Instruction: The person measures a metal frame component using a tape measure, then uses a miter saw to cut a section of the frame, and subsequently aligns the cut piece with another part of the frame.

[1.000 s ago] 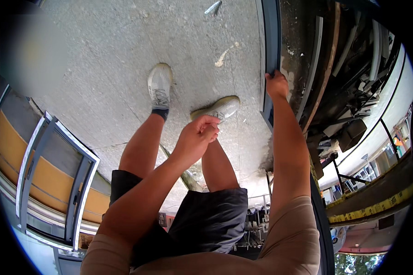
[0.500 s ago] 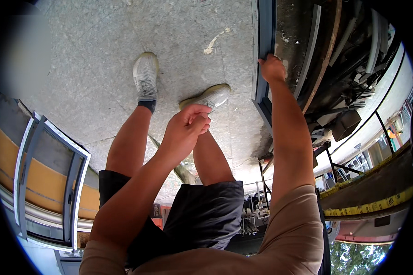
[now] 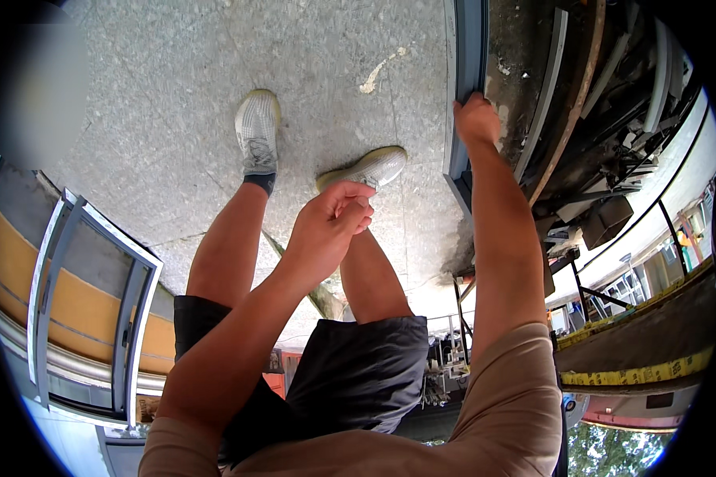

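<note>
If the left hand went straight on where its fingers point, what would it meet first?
The left hand points right, so probably the near end of the grey frame, with the right forearm just beyond. Depth is unclear; it could pass over the frame.

Tan short-sleeved top [image 3: 507, 389], black shorts [image 3: 358, 362], 2 pale sneakers [image 3: 258, 126]

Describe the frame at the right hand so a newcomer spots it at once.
From the pale concrete floor, go to its right edge, beside dark scrap-strewn ground. A long blue-grey frame runs there, the right hand gripping its lower part. Unlike the thin pale strip and brown pole to its right, it is broad and held.
</note>
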{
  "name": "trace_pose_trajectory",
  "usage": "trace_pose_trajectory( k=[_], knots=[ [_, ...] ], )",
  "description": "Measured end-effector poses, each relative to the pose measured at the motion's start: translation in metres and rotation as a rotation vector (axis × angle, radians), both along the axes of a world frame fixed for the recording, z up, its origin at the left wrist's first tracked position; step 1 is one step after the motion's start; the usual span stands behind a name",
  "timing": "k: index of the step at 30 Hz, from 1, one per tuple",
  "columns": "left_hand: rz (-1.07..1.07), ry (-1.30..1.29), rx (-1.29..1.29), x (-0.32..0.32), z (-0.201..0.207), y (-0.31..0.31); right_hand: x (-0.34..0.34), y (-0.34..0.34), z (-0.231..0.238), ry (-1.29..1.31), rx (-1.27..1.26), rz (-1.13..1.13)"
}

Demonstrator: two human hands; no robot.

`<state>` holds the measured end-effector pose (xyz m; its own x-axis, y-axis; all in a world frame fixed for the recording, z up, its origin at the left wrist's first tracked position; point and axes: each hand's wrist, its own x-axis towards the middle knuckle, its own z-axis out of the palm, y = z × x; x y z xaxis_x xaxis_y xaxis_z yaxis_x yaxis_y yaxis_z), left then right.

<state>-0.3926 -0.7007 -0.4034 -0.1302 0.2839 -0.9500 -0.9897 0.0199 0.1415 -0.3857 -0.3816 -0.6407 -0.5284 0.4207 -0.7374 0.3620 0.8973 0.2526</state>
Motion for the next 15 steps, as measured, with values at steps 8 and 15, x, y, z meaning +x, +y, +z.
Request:
trace_pose_trajectory(
  k=[8,15],
  knots=[
    [0.016,-0.005,-0.009,-0.006,0.000,0.005,0.001,0.015,0.005,-0.038,-0.097,-0.024],
    [0.034,0.032,-0.043,-0.005,0.001,0.000,0.128,-0.031,0.073,0.260,-0.385,-0.236]
  ],
)
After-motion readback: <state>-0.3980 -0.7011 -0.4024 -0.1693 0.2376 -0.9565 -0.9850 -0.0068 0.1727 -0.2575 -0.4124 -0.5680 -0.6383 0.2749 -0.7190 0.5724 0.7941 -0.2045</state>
